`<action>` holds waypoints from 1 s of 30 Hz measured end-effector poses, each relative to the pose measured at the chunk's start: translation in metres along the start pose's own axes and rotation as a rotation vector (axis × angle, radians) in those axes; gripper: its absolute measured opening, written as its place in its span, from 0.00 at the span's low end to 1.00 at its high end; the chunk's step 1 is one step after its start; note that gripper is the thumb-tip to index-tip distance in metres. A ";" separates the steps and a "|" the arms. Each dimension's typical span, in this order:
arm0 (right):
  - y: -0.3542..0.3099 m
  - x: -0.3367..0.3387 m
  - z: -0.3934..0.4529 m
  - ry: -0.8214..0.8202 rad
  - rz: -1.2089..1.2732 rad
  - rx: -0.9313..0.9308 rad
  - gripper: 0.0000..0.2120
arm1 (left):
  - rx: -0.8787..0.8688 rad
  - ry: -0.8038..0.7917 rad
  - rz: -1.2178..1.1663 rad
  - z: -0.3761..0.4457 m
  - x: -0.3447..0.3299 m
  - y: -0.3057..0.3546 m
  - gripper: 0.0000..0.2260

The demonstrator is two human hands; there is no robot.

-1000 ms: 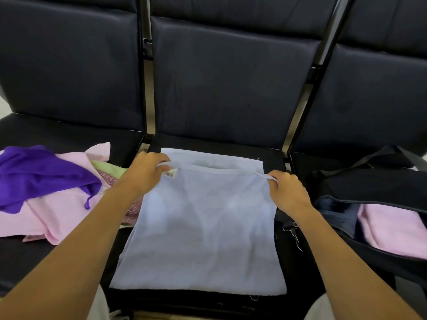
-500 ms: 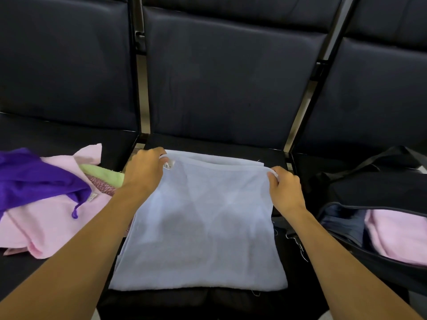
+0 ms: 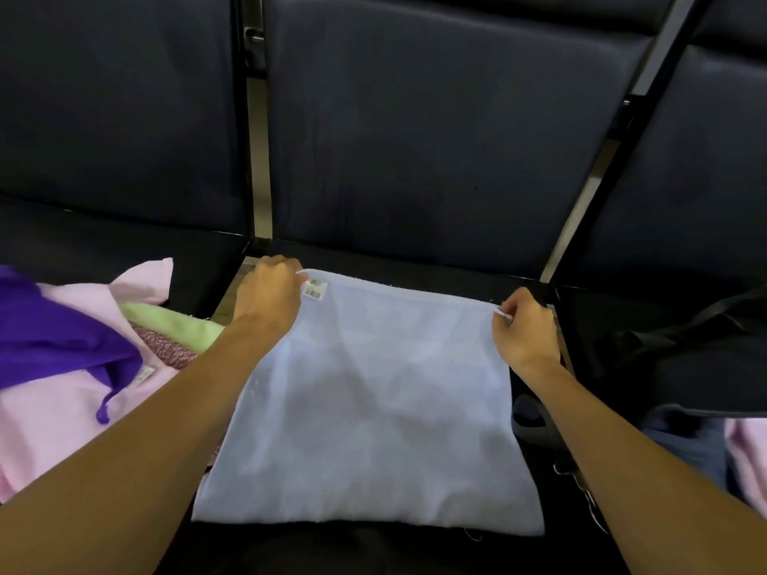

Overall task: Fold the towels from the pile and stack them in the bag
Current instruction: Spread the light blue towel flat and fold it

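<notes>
A light blue towel (image 3: 373, 408) lies folded over on the middle dark seat, its upper layer reaching the far edge. My left hand (image 3: 269, 298) pinches its far left corner, beside a small label (image 3: 315, 289). My right hand (image 3: 523, 329) pinches the far right corner. On the left seat sits the pile: a purple towel (image 3: 54, 338), a pink towel (image 3: 62, 417), a green towel (image 3: 170, 323) and a speckled maroon one (image 3: 166, 348). At the right an open dark bag (image 3: 685, 367) holds a folded pink towel (image 3: 747, 454).
Three dark padded seats with upright backs (image 3: 415, 139) stand in a row, with metal frame bars (image 3: 259, 159) between them. A bag strap with a clip (image 3: 581, 487) hangs near my right forearm.
Both hands have carried the towel's upper edge away from me to meet the far edge. The view has shifted slightly to the right.
</notes>
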State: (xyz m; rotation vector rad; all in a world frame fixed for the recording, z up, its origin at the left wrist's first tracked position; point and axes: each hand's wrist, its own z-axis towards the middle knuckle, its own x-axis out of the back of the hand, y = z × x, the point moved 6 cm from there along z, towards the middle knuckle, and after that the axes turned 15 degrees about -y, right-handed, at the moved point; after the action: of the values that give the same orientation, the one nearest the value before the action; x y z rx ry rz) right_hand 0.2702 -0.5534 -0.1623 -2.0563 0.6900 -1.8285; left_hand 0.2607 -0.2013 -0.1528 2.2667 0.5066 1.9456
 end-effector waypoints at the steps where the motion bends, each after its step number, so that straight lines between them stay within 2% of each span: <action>1: 0.003 -0.001 0.002 -0.008 0.011 -0.006 0.05 | -0.004 -0.024 -0.012 0.003 -0.004 0.001 0.10; 9: -0.002 -0.012 0.012 -0.103 0.019 -0.002 0.15 | -0.011 -0.101 -0.047 0.015 -0.018 -0.007 0.12; 15: 0.000 -0.015 -0.002 -0.132 0.039 -0.035 0.13 | 0.011 -0.201 -0.154 0.010 -0.014 -0.009 0.06; 18: 0.003 -0.011 -0.012 -0.143 0.042 -0.049 0.12 | -0.005 -0.198 -0.144 0.002 -0.006 -0.009 0.05; 26: 0.009 0.017 -0.058 0.033 0.118 -0.014 0.12 | -0.052 -0.186 -0.132 -0.035 0.007 -0.010 0.04; 30: 0.007 0.040 -0.081 0.133 0.241 -0.006 0.09 | -0.146 -0.004 -0.275 -0.062 0.042 0.007 0.03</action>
State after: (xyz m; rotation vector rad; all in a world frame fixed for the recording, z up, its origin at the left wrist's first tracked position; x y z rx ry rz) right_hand 0.1922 -0.5737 -0.1211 -1.7783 0.9350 -1.8350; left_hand 0.2062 -0.2021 -0.1009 1.9936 0.6169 1.7818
